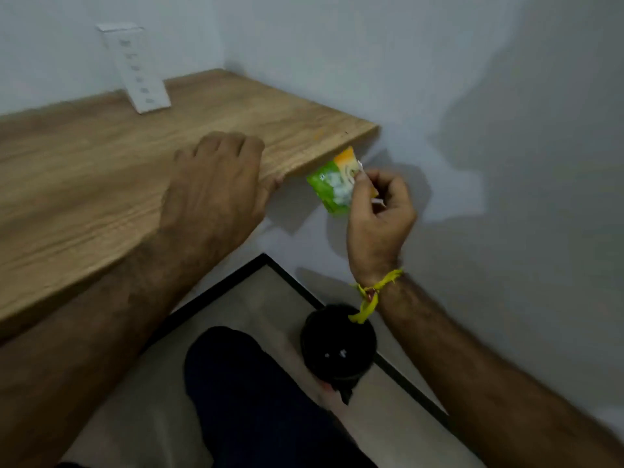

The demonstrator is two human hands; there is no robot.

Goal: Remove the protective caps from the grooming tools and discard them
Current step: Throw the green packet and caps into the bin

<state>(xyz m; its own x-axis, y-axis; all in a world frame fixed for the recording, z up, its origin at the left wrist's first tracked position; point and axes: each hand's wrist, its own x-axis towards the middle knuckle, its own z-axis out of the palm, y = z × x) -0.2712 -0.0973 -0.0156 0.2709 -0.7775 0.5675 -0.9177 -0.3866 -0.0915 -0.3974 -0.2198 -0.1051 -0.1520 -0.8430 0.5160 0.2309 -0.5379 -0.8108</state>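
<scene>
Glossy green-orange packet [332, 184] being pinched by right hand [380, 217] beside wood-grain bench [101, 170] edge. Left hand [216, 184] lying loosely curled on bench, holding nothing. Small white bits showing inside round black bin [337, 346] on floor.

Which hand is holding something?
The right hand: it pinches a green-and-orange packet beyond the shelf edge. The left hand just rests on the shelf.
</scene>
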